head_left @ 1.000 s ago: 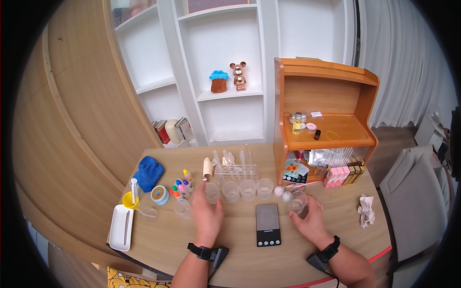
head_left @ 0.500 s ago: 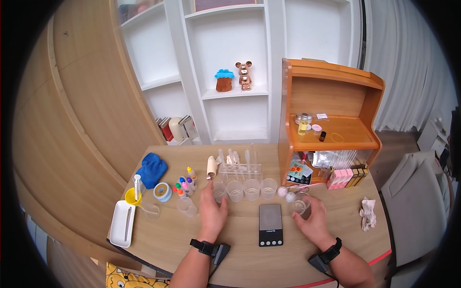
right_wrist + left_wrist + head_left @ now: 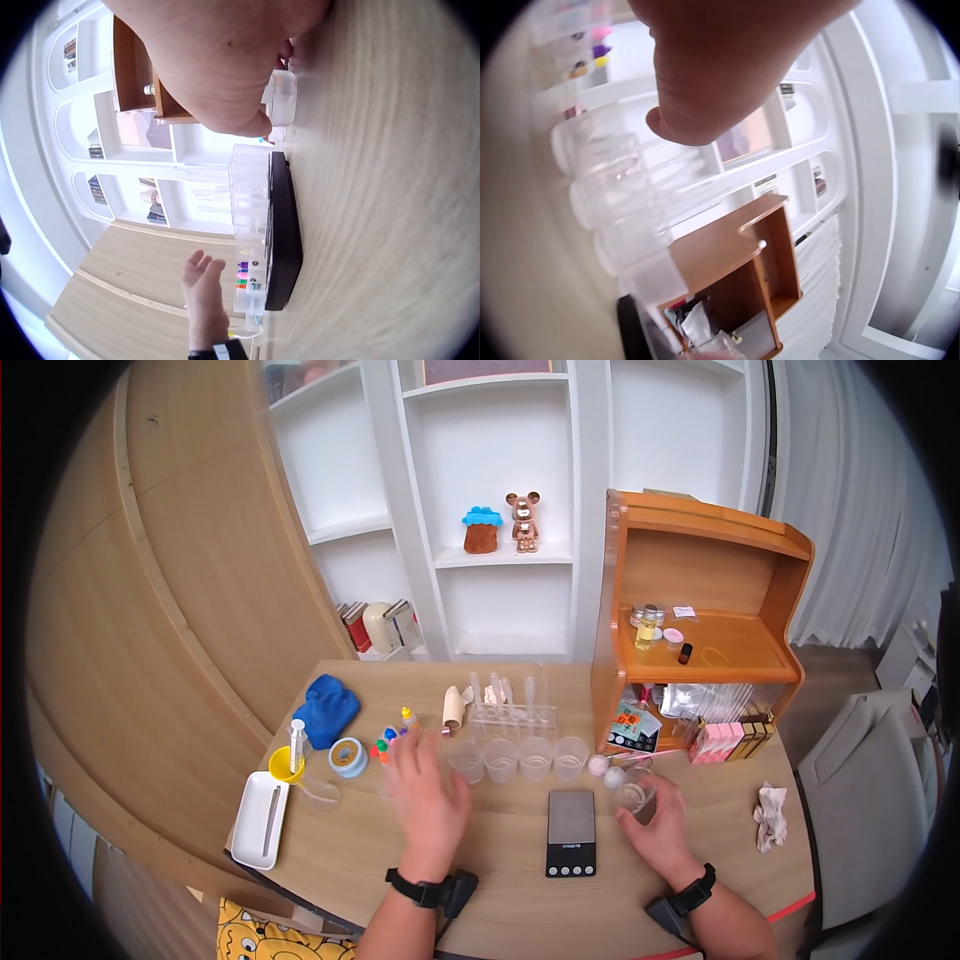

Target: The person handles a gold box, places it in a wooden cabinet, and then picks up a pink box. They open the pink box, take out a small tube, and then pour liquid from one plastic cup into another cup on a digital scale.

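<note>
My right hand [image 3: 662,828] holds a clear plastic cup [image 3: 634,794] on the table right of a black digital scale [image 3: 571,830], thumb and fingers around its side. In the right wrist view the thumb lies against this cup [image 3: 283,99]. My left hand [image 3: 430,805] is raised left of the scale, its fingers spread and slightly blurred, holding nothing. It partly covers several small coloured dropper bottles [image 3: 407,717] and a separate clear cup behind it. A row of clear cups [image 3: 501,762] stands just right of the left hand.
Behind the row is a clear rack with test tubes [image 3: 515,718]. Two small round balls [image 3: 597,765] lie near the right hand's cup. On the left are a tape roll [image 3: 348,757], yellow cup [image 3: 284,765], white tray [image 3: 252,850] and blue cloth [image 3: 328,710]. A wooden shelf unit [image 3: 705,510] stands back right.
My left hand has moved left, away from the leftmost cup of the row and over the separate cup, its fingers now more spread. The right hand still holds its cup in place.
</note>
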Action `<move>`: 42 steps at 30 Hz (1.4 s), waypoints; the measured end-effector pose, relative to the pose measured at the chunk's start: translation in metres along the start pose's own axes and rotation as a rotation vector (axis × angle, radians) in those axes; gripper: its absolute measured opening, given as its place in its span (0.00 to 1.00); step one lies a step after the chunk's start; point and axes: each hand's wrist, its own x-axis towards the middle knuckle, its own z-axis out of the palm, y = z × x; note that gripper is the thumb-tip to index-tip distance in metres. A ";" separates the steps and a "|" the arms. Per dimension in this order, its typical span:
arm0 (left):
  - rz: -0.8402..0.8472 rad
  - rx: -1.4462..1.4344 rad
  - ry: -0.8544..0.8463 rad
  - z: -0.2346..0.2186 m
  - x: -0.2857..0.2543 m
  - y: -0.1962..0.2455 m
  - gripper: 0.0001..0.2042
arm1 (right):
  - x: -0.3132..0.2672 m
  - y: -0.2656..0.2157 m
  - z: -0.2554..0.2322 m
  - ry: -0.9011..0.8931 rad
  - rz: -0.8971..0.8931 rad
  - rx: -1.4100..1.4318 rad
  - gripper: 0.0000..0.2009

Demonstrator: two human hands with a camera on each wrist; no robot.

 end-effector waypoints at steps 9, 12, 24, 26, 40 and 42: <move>-0.214 0.480 -0.176 -0.031 0.002 -0.040 0.31 | 0.000 -0.008 -0.006 -0.034 0.030 -0.052 0.31; -0.184 0.506 -0.216 -0.027 -0.001 -0.047 0.31 | -0.001 -0.008 -0.007 -0.032 0.036 -0.045 0.30; 0.027 -0.268 -0.369 -0.043 0.002 0.022 0.26 | 0.000 -0.012 -0.008 -0.036 0.065 -0.042 0.30; 0.219 -0.445 -0.428 -0.031 -0.003 0.045 0.26 | 0.000 -0.011 -0.008 -0.046 0.061 -0.048 0.31; 0.125 -0.616 -0.547 0.027 -0.047 0.074 0.40 | -0.001 -0.007 -0.005 -0.030 0.053 0.006 0.32; 0.082 -0.639 -0.531 0.029 -0.052 0.075 0.42 | 0.000 -0.010 -0.007 -0.024 0.038 0.041 0.32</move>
